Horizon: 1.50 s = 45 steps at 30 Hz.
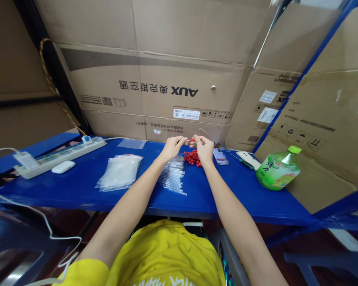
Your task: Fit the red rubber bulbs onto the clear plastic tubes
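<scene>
My left hand and my right hand meet above the table, fingertips pinched close together. A small red cap shows between them, in my right fingers. My left fingers are closed beside it on something too small and covered to make out. Just below lies a heap of small red caps. Under and beside my left forearm, clear thin plastic tubes lie side by side in a row. Farther left is a stack of clear plastic bags.
On the blue table, a phone, a green-handled tool, a white device and a green bottle stand or lie rightward. Leftward are a power strip and a white case. Cardboard walls the back.
</scene>
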{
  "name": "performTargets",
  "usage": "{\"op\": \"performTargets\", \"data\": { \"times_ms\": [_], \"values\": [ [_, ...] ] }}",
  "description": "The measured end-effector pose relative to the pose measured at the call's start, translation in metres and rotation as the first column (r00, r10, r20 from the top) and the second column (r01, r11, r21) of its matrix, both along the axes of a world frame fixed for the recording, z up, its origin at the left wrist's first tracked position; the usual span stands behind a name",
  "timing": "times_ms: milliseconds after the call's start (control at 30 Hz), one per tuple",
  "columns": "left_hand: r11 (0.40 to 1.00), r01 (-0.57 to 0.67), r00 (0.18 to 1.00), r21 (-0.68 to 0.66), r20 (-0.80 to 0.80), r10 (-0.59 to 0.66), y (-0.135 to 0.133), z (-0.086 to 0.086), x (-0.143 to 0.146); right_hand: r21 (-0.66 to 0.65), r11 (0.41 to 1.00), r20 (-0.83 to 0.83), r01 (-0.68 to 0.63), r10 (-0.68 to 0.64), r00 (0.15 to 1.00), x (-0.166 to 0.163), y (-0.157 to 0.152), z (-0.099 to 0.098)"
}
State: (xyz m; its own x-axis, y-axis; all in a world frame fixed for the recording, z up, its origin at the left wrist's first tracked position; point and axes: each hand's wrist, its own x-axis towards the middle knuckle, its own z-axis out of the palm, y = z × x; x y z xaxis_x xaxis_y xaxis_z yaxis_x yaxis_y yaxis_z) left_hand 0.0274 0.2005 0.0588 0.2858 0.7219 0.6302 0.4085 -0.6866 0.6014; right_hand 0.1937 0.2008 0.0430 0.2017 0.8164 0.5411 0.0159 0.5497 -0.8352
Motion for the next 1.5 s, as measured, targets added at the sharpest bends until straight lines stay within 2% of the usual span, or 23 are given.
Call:
{"op": "performTargets", "data": {
  "times_ms": [200, 333, 500, 667, 800, 900, 1000, 1067, 1133, 1233, 1300, 1367, 1433, 1500],
  "values": [
    [0.996, -0.062, 0.990, 0.070, -0.121, 0.070, 0.001, -0.001, 0.000, -0.023, 0.998, 0.005, 0.062, -0.062, 0.998, -0.001, -0.001, 0.003],
    [0.992, -0.091, 0.980, 0.090, -0.166, 0.105, -0.002, 0.000, 0.002, 0.042, 0.978, 0.172, 0.207, -0.211, 0.962, 0.002, -0.008, 0.005],
    [0.978, -0.151, 0.958, 0.143, -0.225, 0.180, -0.009, 0.004, 0.002, 0.225, 0.908, 0.446, 0.353, -0.418, 0.791, 0.007, -0.013, 0.002],
    [0.954, -0.231, 0.912, 0.192, -0.300, 0.281, -0.017, 0.005, 0.005, 0.356, 0.798, 0.572, 0.487, -0.598, 0.562, 0.004, -0.014, -0.001],
    [0.944, -0.264, 0.881, 0.200, -0.348, 0.320, -0.022, 0.005, 0.010, 0.479, 0.725, 0.629, 0.494, -0.676, 0.382, 0.003, -0.015, -0.001],
    [0.945, -0.268, 0.866, 0.188, -0.383, 0.322, -0.023, 0.005, 0.014, 0.554, 0.687, 0.631, 0.470, -0.715, 0.302, 0.003, -0.016, 0.000],
    [0.950, -0.254, 0.859, 0.180, -0.410, 0.307, -0.023, 0.003, 0.016, 0.581, 0.670, 0.622, 0.462, -0.732, 0.279, 0.003, -0.017, -0.001],
    [0.954, -0.242, 0.850, 0.178, -0.435, 0.297, -0.023, 0.000, 0.017, 0.568, 0.686, 0.623, 0.456, -0.720, 0.306, 0.001, -0.017, -0.001],
    [0.959, -0.224, 0.846, 0.174, -0.454, 0.280, -0.022, -0.002, 0.016, 0.525, 0.735, 0.629, 0.429, -0.675, 0.385, 0.000, -0.018, -0.001],
    [0.973, -0.163, 0.866, 0.165, -0.449, 0.222, -0.018, -0.006, 0.013, 0.380, 0.850, 0.581, 0.366, -0.527, 0.621, 0.000, -0.017, -0.001],
    [0.976, -0.141, 0.872, 0.165, -0.446, 0.201, -0.016, -0.007, 0.011, 0.221, 0.931, 0.458, 0.290, -0.361, 0.812, 0.000, -0.014, 0.000],
    [0.974, -0.153, 0.866, 0.165, -0.453, 0.213, -0.014, -0.007, 0.010, 0.058, 0.986, 0.279, 0.155, -0.166, 0.946, 0.002, -0.010, 0.002],
    [0.972, -0.162, 0.865, 0.168, -0.449, 0.222, -0.014, -0.006, 0.009, -0.047, 0.999, 0.115, 0.007, -0.001, 0.993, 0.002, -0.007, 0.005],
    [0.975, -0.143, 0.877, 0.172, -0.435, 0.205, -0.015, -0.003, 0.008, -0.098, 0.988, -0.005, -0.118, 0.118, 0.993, 0.003, -0.006, 0.007]
  ]
}}
